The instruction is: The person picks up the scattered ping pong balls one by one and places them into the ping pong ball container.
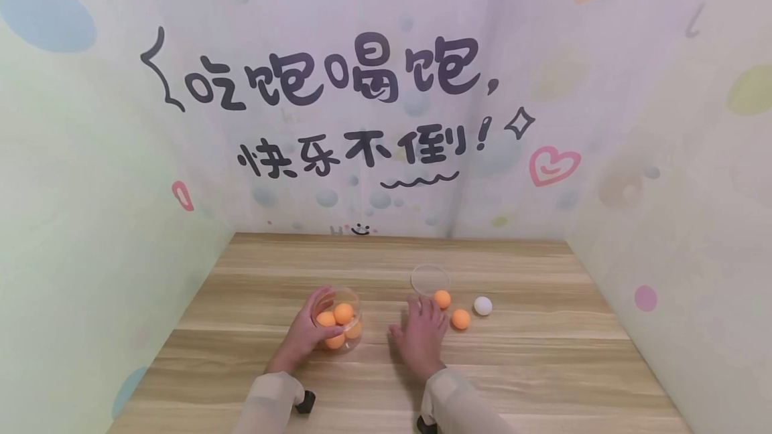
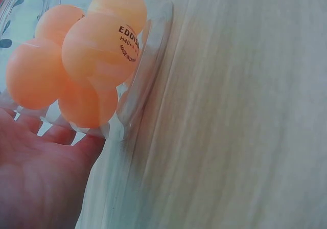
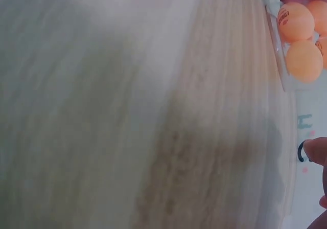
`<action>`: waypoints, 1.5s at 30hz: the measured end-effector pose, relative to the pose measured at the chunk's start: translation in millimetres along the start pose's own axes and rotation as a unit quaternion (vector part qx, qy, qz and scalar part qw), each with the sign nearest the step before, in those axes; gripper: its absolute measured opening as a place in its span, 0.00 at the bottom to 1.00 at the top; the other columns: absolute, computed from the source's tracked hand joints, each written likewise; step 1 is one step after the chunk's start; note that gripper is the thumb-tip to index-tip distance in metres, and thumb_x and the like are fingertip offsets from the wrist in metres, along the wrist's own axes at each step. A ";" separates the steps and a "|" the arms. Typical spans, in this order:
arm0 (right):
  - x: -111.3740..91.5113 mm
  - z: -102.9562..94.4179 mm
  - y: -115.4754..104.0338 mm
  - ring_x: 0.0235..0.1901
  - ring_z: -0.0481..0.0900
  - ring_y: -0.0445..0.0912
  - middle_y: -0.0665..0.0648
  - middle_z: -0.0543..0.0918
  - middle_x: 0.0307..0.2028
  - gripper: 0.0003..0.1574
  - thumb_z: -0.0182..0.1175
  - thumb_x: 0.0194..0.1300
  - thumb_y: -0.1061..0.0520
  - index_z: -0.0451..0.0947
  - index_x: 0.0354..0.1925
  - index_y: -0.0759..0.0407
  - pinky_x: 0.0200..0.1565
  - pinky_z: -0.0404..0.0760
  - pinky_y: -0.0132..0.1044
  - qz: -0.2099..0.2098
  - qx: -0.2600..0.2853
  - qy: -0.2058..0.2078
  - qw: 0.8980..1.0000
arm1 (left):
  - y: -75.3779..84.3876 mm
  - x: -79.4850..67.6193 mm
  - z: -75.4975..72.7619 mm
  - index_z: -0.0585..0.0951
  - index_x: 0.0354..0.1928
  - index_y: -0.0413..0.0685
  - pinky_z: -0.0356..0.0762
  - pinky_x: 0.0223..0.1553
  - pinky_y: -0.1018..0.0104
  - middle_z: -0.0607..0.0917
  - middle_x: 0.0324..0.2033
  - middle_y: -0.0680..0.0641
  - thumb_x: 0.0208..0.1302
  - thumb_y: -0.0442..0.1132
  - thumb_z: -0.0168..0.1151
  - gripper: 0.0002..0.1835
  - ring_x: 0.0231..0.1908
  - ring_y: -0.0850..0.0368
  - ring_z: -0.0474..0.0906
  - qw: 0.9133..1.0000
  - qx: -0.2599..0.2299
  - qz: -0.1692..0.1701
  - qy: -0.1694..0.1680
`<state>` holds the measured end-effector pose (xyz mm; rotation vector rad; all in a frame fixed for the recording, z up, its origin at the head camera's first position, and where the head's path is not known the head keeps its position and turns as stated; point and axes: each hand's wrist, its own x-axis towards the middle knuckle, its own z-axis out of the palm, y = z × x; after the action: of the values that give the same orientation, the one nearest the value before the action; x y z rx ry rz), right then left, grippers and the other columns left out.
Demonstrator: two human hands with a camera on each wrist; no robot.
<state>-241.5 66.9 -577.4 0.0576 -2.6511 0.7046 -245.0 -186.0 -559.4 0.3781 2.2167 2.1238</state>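
Note:
My left hand grips the side of a clear plastic jar, with the thumb across its near side. Inside sit several orange ping-pong balls; one shows printed lettering in the left wrist view. To the right, my right hand is over the table with its fingers spread and nothing visible in its grasp. Its fingertips are nearest to an orange ping-pong ball; whether they touch it I cannot tell. A second loose orange ball and a white ball lie farther right.
A clear round disc, like a lid, lies behind the loose balls. All of this is on a wood-grain table. Pale walls with printed writing and coloured spots enclose its back and sides.

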 end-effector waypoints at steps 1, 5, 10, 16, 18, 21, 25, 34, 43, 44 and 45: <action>0.2 0.0 1.0 0.63 0.58 0.62 0.62 0.71 0.58 0.42 0.75 0.48 0.45 0.73 0.58 0.58 0.61 0.51 0.68 -0.001 -0.001 0.001 1.000 | -0.2 0.1 0.0 0.57 0.72 0.43 0.56 0.67 0.46 0.64 0.69 0.39 0.51 0.28 0.73 0.49 0.70 0.39 0.55 1.000 0.000 0.000 0.000; 0.1 -0.6 3.1 0.64 0.57 0.62 0.63 0.70 0.59 0.41 0.74 0.50 0.47 0.73 0.58 0.60 0.61 0.53 0.67 0.005 0.012 -0.008 1.000 | -1.4 0.7 -0.4 0.57 0.72 0.43 0.57 0.66 0.47 0.64 0.69 0.40 0.50 0.28 0.73 0.49 0.70 0.39 0.55 1.000 0.002 0.000 0.001; -0.9 0.0 3.9 0.67 0.54 0.63 0.65 0.66 0.64 0.40 0.73 0.53 0.47 0.72 0.59 0.62 0.61 0.58 0.66 0.037 0.029 -0.043 0.998 | -1.1 0.5 -0.2 0.56 0.72 0.43 0.57 0.67 0.47 0.64 0.69 0.39 0.50 0.28 0.73 0.49 0.70 0.39 0.55 1.000 0.004 0.000 0.000; -1.9 1.0 4.1 0.66 0.57 0.63 0.68 0.64 0.65 0.37 0.72 0.54 0.49 0.74 0.56 0.68 0.60 0.64 0.62 0.039 0.038 -0.049 0.997 | -0.4 0.4 -0.4 0.57 0.72 0.44 0.55 0.67 0.44 0.63 0.69 0.39 0.50 0.28 0.73 0.49 0.70 0.39 0.55 1.000 0.010 -0.003 0.001; -2.7 0.4 3.6 0.65 0.57 0.63 0.68 0.64 0.65 0.37 0.72 0.54 0.50 0.74 0.56 0.69 0.61 0.63 0.61 0.037 0.045 -0.049 0.997 | -0.4 0.7 -0.2 0.57 0.72 0.43 0.56 0.67 0.45 0.64 0.69 0.39 0.50 0.27 0.73 0.49 0.70 0.39 0.55 1.000 0.009 -0.003 0.003; -4.2 -0.1 3.2 0.65 0.58 0.63 0.69 0.65 0.65 0.36 0.72 0.54 0.52 0.74 0.56 0.69 0.62 0.64 0.59 0.031 0.054 -0.042 0.997 | -0.3 0.9 0.3 0.57 0.72 0.42 0.57 0.67 0.46 0.64 0.69 0.38 0.50 0.26 0.73 0.49 0.69 0.38 0.56 1.000 0.008 -0.001 0.005; -6.4 0.1 2.9 0.63 0.60 0.64 0.69 0.66 0.63 0.35 0.73 0.52 0.54 0.74 0.55 0.70 0.61 0.66 0.57 0.014 0.067 -0.022 0.997 | 0.5 0.8 1.1 0.57 0.72 0.42 0.57 0.67 0.47 0.63 0.69 0.37 0.50 0.26 0.73 0.49 0.69 0.37 0.56 1.000 0.008 -0.001 0.007; -8.7 -2.3 -1.3 0.66 0.58 0.64 0.71 0.63 0.65 0.36 0.71 0.54 0.60 0.71 0.59 0.69 0.64 0.64 0.55 0.006 0.106 -0.026 0.994 | -0.5 0.7 0.2 0.57 0.72 0.43 0.58 0.66 0.46 0.63 0.69 0.38 0.50 0.27 0.73 0.49 0.69 0.38 0.55 1.000 0.011 -0.002 0.005; -8.3 -3.0 -4.4 0.62 0.65 0.65 0.71 0.65 0.63 0.36 0.69 0.54 0.67 0.70 0.61 0.68 0.61 0.68 0.57 -0.001 0.141 -0.017 0.990 | 0.9 0.2 0.0 0.57 0.72 0.44 0.58 0.66 0.46 0.63 0.70 0.40 0.50 0.27 0.74 0.49 0.70 0.40 0.55 1.000 0.008 -0.006 0.005; -8.1 -3.2 -4.6 0.62 0.66 0.64 0.71 0.66 0.63 0.37 0.68 0.54 0.68 0.69 0.62 0.67 0.60 0.69 0.56 -0.001 0.144 -0.017 0.989 | 1.3 0.0 0.1 0.57 0.73 0.44 0.57 0.66 0.46 0.64 0.70 0.41 0.50 0.27 0.74 0.50 0.70 0.40 0.55 1.000 0.006 -0.007 0.006; -8.0 -3.6 -4.8 0.61 0.67 0.64 0.70 0.67 0.62 0.37 0.67 0.54 0.69 0.69 0.62 0.67 0.60 0.69 0.56 -0.003 0.147 -0.016 0.989 | 1.5 -0.2 0.2 0.57 0.73 0.44 0.57 0.66 0.46 0.64 0.70 0.41 0.50 0.28 0.74 0.50 0.70 0.41 0.55 1.000 0.005 -0.006 0.006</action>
<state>-232.2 63.9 -575.4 0.1584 -2.5529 1.0962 -244.5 -185.8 -558.0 0.3522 2.2299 2.1155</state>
